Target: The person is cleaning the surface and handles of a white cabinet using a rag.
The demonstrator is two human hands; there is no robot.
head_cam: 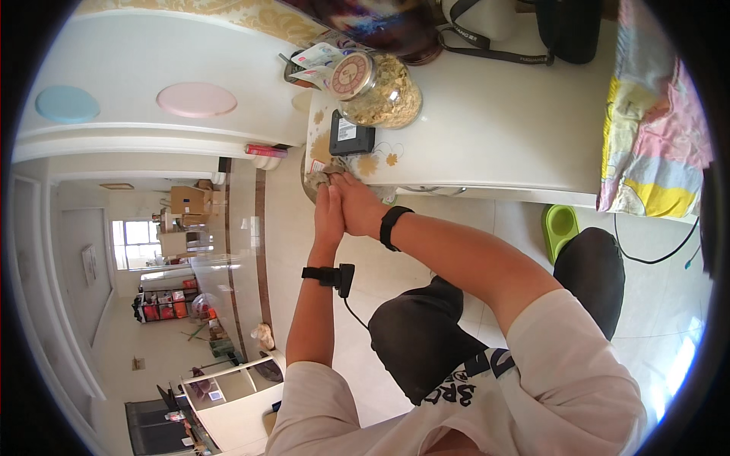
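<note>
My left hand (329,219) and my right hand (360,206) are pressed together at the near left corner of a white cabinet top (502,131). Their fingertips meet on a crumpled grey-brown cloth (320,178), which is partly hidden by the fingers. Fingers of both hands are stretched out and close together. Just beyond the cloth lies a black box-shaped device (352,137) with a white label. Behind it, a glass jar (393,94) of pale dried flakes stands with its printed lid (352,75) on.
Small packets (316,57) and a dark glossy vase (376,23) stand behind the jar. A black strap (496,54) lies farther right, near a patchwork cloth (656,142). On the floor is a green pet bowl (560,225); a black cable (656,259) hangs at right.
</note>
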